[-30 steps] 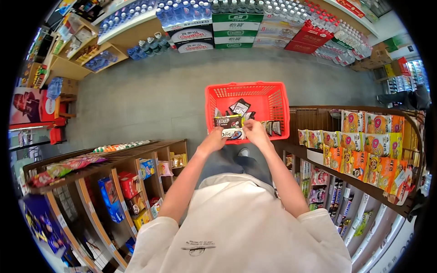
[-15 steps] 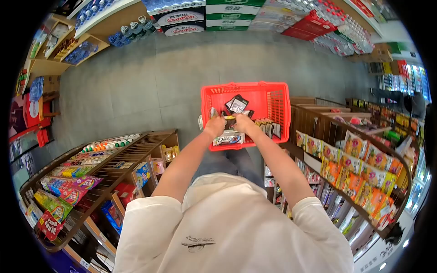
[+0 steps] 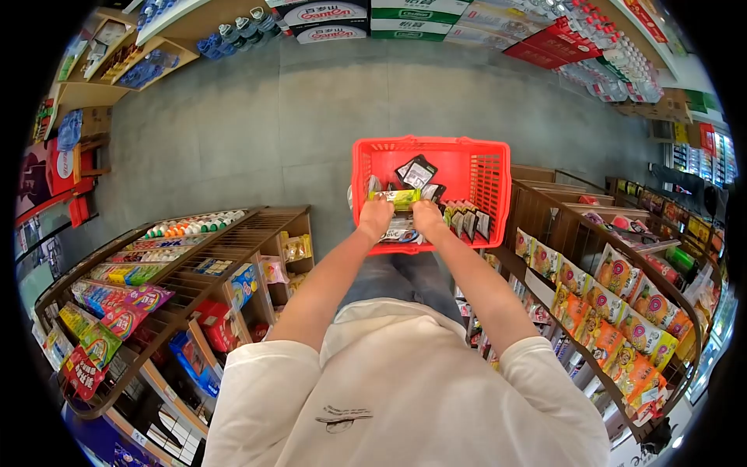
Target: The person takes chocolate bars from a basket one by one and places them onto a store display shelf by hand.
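A red shopping basket (image 3: 489,144) is in front of my legs. Over its near left part, my left hand (image 3: 376,217) and my right hand (image 3: 426,216) are closed on the two ends of a yellow-green wrapped packet (image 3: 398,198). Just below it, a white Dove packet (image 3: 401,233) lies against the basket's near side, partly hidden. Black-and-white packets (image 3: 419,173) lie loose beyond my hands. To the right of my right hand, several dark packets (image 3: 468,221) stand in a row inside the basket.
Snack racks (image 3: 226,241) stand at my left, with another rack of hanging orange bags (image 3: 622,335) at my right. Across the grey floor (image 3: 257,117) are stacked drink cartons (image 3: 331,23) and bottles (image 3: 622,78). A person's dark clothing (image 3: 677,179) shows at far right.
The yellow-green packet has turned so its bright face shows upward between my hands. The basket and both hands appear slightly further right in view.
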A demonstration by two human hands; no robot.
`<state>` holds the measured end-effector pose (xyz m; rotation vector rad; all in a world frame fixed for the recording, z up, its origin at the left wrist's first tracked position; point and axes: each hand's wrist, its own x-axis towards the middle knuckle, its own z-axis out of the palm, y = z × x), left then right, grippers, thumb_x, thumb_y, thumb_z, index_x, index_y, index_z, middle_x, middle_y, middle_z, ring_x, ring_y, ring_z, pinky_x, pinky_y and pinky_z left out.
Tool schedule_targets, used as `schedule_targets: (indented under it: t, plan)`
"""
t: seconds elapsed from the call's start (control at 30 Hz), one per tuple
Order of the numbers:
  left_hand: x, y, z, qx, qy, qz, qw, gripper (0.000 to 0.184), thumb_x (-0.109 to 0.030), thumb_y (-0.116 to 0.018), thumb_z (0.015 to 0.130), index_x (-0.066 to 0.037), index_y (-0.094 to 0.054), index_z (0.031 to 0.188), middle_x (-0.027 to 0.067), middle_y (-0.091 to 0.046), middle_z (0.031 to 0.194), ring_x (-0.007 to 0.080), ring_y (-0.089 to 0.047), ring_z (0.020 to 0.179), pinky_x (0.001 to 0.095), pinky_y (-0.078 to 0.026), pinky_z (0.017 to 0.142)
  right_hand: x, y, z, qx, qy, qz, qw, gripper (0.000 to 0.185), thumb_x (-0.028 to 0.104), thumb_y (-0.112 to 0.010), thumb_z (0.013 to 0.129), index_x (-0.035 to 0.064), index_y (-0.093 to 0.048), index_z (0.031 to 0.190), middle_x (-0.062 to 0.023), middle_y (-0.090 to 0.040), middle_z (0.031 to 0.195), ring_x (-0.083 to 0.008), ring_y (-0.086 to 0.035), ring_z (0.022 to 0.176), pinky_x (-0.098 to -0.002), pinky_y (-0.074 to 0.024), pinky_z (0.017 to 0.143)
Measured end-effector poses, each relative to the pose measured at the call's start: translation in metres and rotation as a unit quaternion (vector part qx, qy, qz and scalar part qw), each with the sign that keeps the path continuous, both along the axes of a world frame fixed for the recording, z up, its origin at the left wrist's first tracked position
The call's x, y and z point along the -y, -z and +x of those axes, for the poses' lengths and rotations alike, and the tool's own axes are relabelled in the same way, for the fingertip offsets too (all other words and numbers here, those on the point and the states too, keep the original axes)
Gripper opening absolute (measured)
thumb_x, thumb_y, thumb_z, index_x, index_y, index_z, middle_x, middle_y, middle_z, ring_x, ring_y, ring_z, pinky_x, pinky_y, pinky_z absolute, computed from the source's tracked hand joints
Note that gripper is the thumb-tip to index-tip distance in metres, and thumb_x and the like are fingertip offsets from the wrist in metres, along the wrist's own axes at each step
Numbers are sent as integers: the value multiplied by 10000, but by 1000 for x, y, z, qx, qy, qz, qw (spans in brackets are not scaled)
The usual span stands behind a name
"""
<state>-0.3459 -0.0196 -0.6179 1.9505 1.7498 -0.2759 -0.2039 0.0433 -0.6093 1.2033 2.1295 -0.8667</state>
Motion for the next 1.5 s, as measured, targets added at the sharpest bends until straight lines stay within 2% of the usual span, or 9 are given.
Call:
schedule_targets:
  t: [0.23, 0.33, 0.4, 0.43, 0.53, 0.67, 1.07, 1.33, 1.5]
  plan:
    - [-9, -18, -18, 100, -15, 0, 995, 150, -51, -581, 725, -16, -657, 850, 171, -652, 832, 295, -632, 844, 388, -523, 737, -18, -2, 18, -123, 61, 39, 990, 247, 38, -615, 732, 51, -683, 969, -204, -648, 935, -309, -648, 844, -376, -521, 760]
    - [-24, -53, -39, 206, -78, 48, 974, 172, -70, -618, 752, 16, -644, 899, 168, -659, 799, 261, -636, 768, 373, -520, 708, -48, -37, 23, -174, 225, -90, 954, 191, 135, -679, 778, -8, -666, 904, -127, -676, 840, -204, -652, 783, -311, -504, 727]
    - [-34, -72, -48, 444, -308, -38, 840, 216, -143, -687, 775, 17, -648, 914, 119, -668, 781, 166, -626, 710, 309, -511, 674, -60, -49, 30, -294, 318, -177, 884, 148, 112, -627, 845, -25, -611, 898, -82, -664, 809, -167, -638, 782, -285, -504, 710]
    - [-40, -91, -52, 441, -339, -49, 830, 237, -188, -718, 785, 12, -653, 892, 64, -665, 771, 101, -607, 713, 249, -492, 658, -62, -59, 31, -301, 319, -173, 882, 148, 112, -627, 845, -25, -611, 898, -82, -664, 809, -167, -638, 782, -285, -504, 710]
    - [-44, -101, -55, 480, -388, -29, 786, 257, -198, -737, 765, 11, -659, 894, 72, -670, 759, 96, -602, 609, 240, -477, 548, -61, -87, 35, -418, 428, -223, 770, 116, 56, -575, 874, -47, -562, 925, -93, -647, 833, -164, -641, 800, -282, -531, 678]
    - [-31, -117, -36, 607, -425, -62, 668, 239, -150, -620, 870, -1, -604, 1057, 58, -661, 904, 100, -611, 789, 249, -499, 704, -51, -104, 46, -438, 516, -223, 701, 150, 78, -555, 891, -34, -550, 991, -113, -640, 901, -195, -638, 822, -333, -576, 719]
    - [-7, -151, 2, 598, -427, -92, 672, 188, -118, -577, 895, 22, -603, 1018, 84, -651, 945, 144, -629, 818, 280, -517, 738, -1, -130, 105, -477, 549, -260, 635, 199, 108, -554, 898, -36, -549, 1036, -102, -625, 955, -194, -626, 884, -349, -570, 762]
    - [-14, -162, 32, 588, -320, -156, 726, 191, -119, -568, 902, 27, -602, 1021, 80, -650, 927, 141, -631, 804, 276, -533, 708, 59, -148, 145, -520, 627, -148, 561, 174, 114, -585, 882, -10, -582, 1004, -93, -656, 921, -149, -639, 797, -294, -545, 732]
    - [-5, -181, 51, 644, -245, -195, 698, 194, -130, -566, 903, 21, -601, 1021, 75, -646, 922, 138, -631, 795, 291, -542, 674, 112, -181, 154, -547, 663, -51, 509, 221, 126, -606, 873, -31, -594, 1027, -85, -654, 911, -149, -637, 793, -303, -554, 691]
